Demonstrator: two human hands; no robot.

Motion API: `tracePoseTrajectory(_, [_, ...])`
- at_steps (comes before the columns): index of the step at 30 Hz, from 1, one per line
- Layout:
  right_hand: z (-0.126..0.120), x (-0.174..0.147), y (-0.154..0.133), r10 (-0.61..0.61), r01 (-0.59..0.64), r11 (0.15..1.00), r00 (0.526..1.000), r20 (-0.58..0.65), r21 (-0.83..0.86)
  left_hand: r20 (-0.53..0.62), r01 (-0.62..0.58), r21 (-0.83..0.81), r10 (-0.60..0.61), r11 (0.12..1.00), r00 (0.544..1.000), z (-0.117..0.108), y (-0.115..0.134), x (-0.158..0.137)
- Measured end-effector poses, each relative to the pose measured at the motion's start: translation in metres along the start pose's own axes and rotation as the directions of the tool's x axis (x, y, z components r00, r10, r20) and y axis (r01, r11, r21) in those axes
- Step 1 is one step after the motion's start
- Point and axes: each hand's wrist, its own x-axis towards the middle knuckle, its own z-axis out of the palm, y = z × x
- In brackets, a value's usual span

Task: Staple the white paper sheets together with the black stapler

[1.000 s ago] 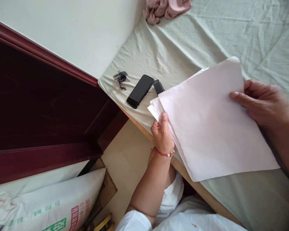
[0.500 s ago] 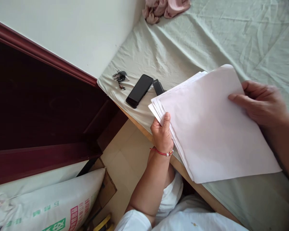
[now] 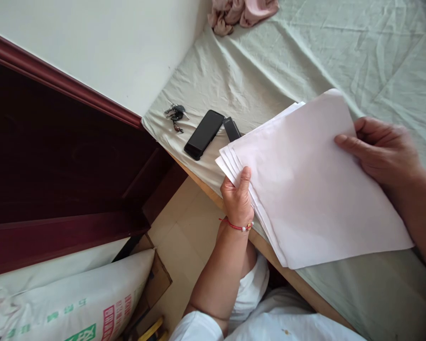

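Observation:
A stack of white paper sheets (image 3: pixel 312 189) is held up over the edge of the cloth-covered bed, blank on its top side. My left hand (image 3: pixel 237 196), with a red bracelet at the wrist, grips the left edge, thumb on top and fingers underneath. Along that edge several sheets fan slightly apart. At the right edge my right hand (image 3: pixel 381 147) pinches paper between its thumb and fingers. How many sheets it holds cannot be seen. Just beyond the stack's upper left corner lie a black smartphone (image 3: pixel 204 135) and a small black device (image 3: pixel 231 129).
A bunch of keys (image 3: pixel 176 112) lies near the wall on the pale green sheet (image 3: pixel 262 76). Pink cloth (image 3: pixel 243 14) is bunched at the back. To the left stand a dark red wooden panel (image 3: pixel 57 142) and a full white sack (image 3: pixel 78 298) on the floor.
The upper right part of the paper stack has risen slightly with my right hand. My left hand keeps its grip, and the view has shifted a little.

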Motion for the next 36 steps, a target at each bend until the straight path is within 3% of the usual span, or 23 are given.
tracePoseTrajectory(5, [-0.0002, 0.0011, -0.0009, -0.012, 0.012, 1.000, 1.000, -0.004, -0.015, -0.060, 0.030, 0.014, -0.029, 0.999, 0.998, -0.0010, -0.0001, -0.0009])
tracePoseTrajectory(10, [0.0009, 0.0011, -0.0019, -0.028, 0.028, 0.999, 1.000, 0.009, -0.041, 0.126, 0.021, 0.038, -0.026, 0.999, 0.992, -0.0020, 0.0011, -0.0037])
tracePoseTrajectory(13, [0.0014, 0.0014, -0.0005, -0.045, 0.045, 0.998, 0.999, 0.001, -0.043, 0.170, 0.035, 0.099, -0.052, 0.994, 0.984, -0.0026, 0.0015, -0.0040])
tracePoseTrajectory(17, [0.0006, 0.0021, 0.0018, -0.027, 0.027, 1.000, 0.999, 0.020, -0.015, 0.119, 0.033, 0.136, -0.049, 0.990, 0.992, -0.0020, 0.0006, -0.0028])
tracePoseTrajectory(24, [-0.0004, 0.0022, 0.0032, -0.011, 0.011, 1.000, 1.000, 0.012, 0.004, -0.075, 0.093, 0.108, -0.085, 0.990, 0.994, -0.0024, -0.0045, -0.0032])
tracePoseTrajectory(31, [0.0052, 0.0044, 0.0071, -0.125, 0.129, 0.990, 0.989, -0.076, 0.055, 0.032, 0.047, 0.093, -0.050, 0.995, 0.998, -0.0030, -0.0009, -0.0035])
tracePoseTrajectory(36, [0.0045, 0.0029, 0.0061, -0.059, 0.058, 0.991, 0.998, 0.002, 0.118, 0.042, 0.094, 0.011, -0.094, 0.996, 0.995, -0.0016, 0.0014, -0.0042])
